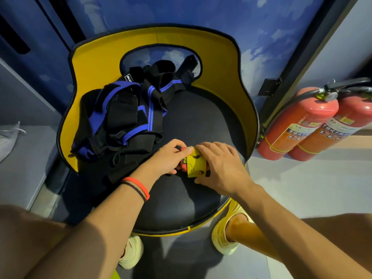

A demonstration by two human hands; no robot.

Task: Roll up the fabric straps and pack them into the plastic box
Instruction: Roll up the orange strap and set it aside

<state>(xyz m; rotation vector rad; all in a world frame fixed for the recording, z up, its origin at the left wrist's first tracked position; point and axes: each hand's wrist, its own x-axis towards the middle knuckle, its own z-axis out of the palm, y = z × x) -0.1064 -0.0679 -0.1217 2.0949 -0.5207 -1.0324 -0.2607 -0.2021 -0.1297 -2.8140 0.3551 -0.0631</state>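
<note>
On the round padded seat [181, 208], left hand [169, 158] and right hand [223, 168] grip a cylindrical yellow fabric strap roll [196, 165].

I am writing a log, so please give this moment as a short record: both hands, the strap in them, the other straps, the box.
left hand: grips yellow strap roll, at its red end
right hand: fingers curled over the roll
other straps: black-and-blue pile, loose, on chair seat
plastic box: not in view
floor, right: two fire extinguishers
</note>
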